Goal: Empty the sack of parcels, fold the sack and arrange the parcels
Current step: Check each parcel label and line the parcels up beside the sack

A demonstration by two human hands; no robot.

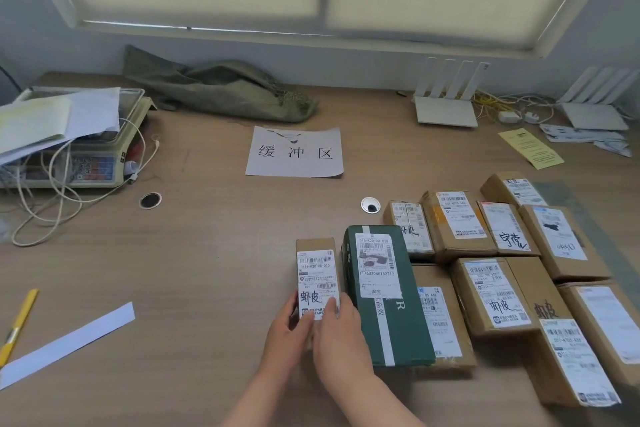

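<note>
A small brown parcel (317,263) with a white label lies on the wooden table (207,270), just left of a dark green parcel (384,291). My left hand (287,326) and my right hand (341,333) both grip its near end. Several brown labelled parcels (491,291) lie in rows to the right of the green one. The olive sack (221,87) lies crumpled and flat at the back of the table under the window.
A weighing scale (86,152) with papers and white cables sits at the left. A printed sheet (294,152) lies mid-table. Two white routers (446,104) stand at the back right. A yellow knife (17,326) and paper strip (69,343) lie near left.
</note>
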